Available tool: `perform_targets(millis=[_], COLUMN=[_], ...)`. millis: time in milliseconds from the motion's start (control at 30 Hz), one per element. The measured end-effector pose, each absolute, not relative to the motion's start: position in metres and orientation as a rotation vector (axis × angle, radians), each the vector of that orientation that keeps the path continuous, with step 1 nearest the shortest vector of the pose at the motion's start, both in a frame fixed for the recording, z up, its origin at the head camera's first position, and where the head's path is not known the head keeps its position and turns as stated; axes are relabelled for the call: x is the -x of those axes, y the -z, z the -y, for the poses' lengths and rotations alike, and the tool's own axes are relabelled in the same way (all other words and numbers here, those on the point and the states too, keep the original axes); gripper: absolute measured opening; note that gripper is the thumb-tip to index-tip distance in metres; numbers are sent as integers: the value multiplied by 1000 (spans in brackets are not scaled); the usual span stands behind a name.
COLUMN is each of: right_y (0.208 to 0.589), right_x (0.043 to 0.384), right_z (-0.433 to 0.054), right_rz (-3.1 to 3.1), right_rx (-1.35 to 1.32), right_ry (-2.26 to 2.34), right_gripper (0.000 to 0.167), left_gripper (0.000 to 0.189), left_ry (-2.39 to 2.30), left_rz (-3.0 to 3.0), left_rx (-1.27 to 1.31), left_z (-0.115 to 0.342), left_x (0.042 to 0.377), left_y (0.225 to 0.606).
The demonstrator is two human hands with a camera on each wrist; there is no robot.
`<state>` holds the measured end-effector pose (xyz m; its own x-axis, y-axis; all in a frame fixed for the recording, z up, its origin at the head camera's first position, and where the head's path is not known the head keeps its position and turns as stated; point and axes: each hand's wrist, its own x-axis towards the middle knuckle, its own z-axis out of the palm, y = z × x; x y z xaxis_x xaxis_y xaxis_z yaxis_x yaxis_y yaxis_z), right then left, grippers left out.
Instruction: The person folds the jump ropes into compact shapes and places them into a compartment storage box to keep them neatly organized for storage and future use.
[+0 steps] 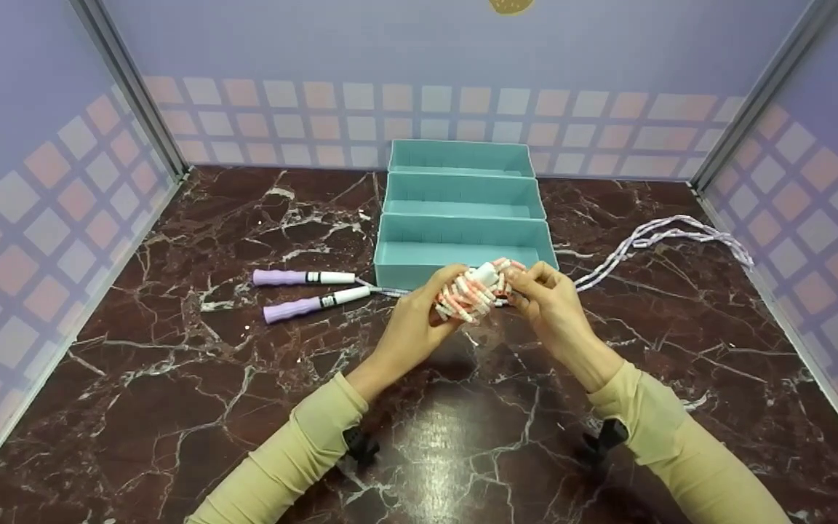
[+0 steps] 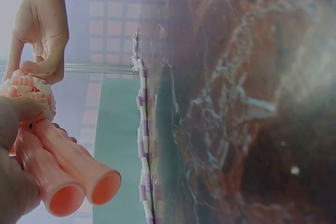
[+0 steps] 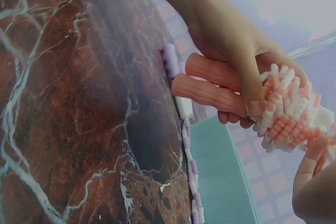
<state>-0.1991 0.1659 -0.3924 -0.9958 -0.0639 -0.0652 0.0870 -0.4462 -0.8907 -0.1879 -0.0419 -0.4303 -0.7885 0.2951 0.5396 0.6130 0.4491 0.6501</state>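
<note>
A pink-and-white beaded jump rope (image 1: 466, 298) is wound into a compact bundle and held up in front of the teal bins. My left hand (image 1: 415, 316) grips it, with the thumb across the beads. In the left wrist view, two pink handles (image 2: 65, 166) stick out of that grip side by side, their hollow ends facing the camera. My right hand (image 1: 553, 309) pinches the beaded strands at the bundle's right side. A white end piece (image 1: 485, 274) shows at the top of the bundle.
Three teal bins (image 1: 463, 253) stand in a row behind the hands. A second jump rope lies on the marble-patterned table, with purple-and-white handles (image 1: 284, 278) at the left and its beaded cord (image 1: 670, 231) reaching right, past the front bin. Tile-patterned walls (image 1: 302, 120) enclose the table.
</note>
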Motion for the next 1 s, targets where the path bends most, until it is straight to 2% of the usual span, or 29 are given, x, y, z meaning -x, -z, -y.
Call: perform_targets(millis=[133, 367, 467, 700, 833, 1000], right_y=[393, 392, 391, 397, 402, 402], right_x=[200, 199, 196, 192, 192, 193], right_z=[-167, -168, -165, -161, -161, -160], right_rz=[-1515, -1600, -1691, -2436, -2801, -2931], right_rx=[47, 158, 138, 325, 473, 499], right_ry=[2584, 2487, 2492, 2349, 2175, 2014], right_gripper=[20, 29, 27, 7, 15, 16], left_gripper=[67, 71, 71, 68, 68, 66], left_ry=[1309, 1262, 1268, 1359, 1391, 1448], left_rz=[2362, 2373, 2382, 2394, 2425, 2450], left_rx=[784, 788, 776, 762, 760, 724], left_z=[43, 46, 46, 42, 41, 41], left_x=[187, 186, 185, 184, 183, 183], left_y=[428, 426, 427, 429, 427, 426])
